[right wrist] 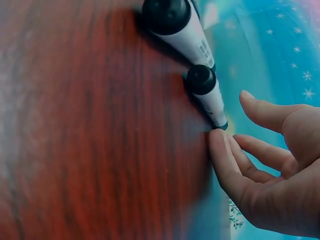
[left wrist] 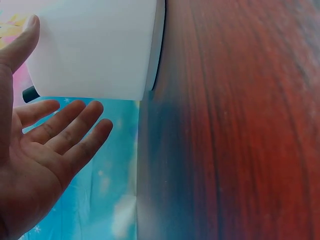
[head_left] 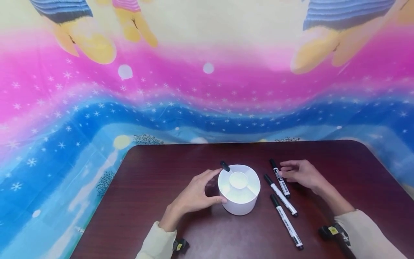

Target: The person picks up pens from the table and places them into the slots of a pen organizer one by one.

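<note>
A round white desk organizer (head_left: 238, 207) with a central cup and dividers stands upright on the table. One marker (head_left: 225, 166) leans in it, its black end sticking out past the far-left rim. My left hand (head_left: 195, 193) is at the organizer's left side, thumb at the front rim and fingers extended toward the back; the left wrist view shows its fingers spread beside the white wall. My right hand (head_left: 304, 175) has its fingertips beside the farthest of three loose markers (head_left: 281, 181), thumb and fingers apart. Nearer lie a middle marker (head_left: 280, 196) and a front marker (head_left: 286, 223).
The dark reddish wooden table (head_left: 145, 187) has rounded far corners. Behind it hangs a colourful cloth (head_left: 194, 100) with snowflakes. A black strap device (head_left: 333, 231) is on the right wrist and another (head_left: 180, 245) on the left.
</note>
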Tool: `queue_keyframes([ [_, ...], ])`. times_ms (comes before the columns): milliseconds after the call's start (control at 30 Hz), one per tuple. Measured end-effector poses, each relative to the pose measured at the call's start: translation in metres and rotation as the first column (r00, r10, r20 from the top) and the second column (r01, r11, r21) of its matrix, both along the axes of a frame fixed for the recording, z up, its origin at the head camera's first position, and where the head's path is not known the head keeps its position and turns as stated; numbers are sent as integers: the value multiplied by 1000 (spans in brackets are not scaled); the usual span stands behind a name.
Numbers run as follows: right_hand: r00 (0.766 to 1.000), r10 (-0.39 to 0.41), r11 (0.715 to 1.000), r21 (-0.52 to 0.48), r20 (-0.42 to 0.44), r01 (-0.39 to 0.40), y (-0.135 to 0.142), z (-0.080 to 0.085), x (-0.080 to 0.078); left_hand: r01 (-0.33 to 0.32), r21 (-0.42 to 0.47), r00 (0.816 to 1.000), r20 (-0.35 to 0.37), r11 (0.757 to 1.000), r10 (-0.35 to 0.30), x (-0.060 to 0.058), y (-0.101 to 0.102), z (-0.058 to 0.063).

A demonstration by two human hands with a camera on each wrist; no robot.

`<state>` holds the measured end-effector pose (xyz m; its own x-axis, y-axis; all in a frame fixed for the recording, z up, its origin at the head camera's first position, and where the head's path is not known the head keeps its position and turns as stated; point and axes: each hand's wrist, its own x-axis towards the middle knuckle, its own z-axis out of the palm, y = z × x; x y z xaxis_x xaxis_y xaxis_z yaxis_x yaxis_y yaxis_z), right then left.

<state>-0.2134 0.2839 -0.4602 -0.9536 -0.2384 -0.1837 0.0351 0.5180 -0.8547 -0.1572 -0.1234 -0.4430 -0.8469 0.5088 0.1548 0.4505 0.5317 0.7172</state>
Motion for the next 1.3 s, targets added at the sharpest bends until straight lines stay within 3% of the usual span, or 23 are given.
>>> queue_keyframes([
  [133,1000,-2,1000,-28,24,3,-2,-1,1,3,-2,1000,12,1000,-3,0,1,-1],
  [433,998,-43,999,17,38,43,-7,0,-4,-8,-16,1000,14,1000,9,-1,2,-2],
  [833,992,40,983,-183,124,-17,5,15,-3,2,-19,1000,-4,1000,-2,-1,3,-2],
  [1067,999,21,967,-253,39,-11,-2,31,12,-16,-20,1000,-12,1000,16,-1,2,-2],
  [1300,997,-35,919,-395,-66,6,-20,63,29,-12,-14,1000,-6,1000,12,-1,2,-1],
])
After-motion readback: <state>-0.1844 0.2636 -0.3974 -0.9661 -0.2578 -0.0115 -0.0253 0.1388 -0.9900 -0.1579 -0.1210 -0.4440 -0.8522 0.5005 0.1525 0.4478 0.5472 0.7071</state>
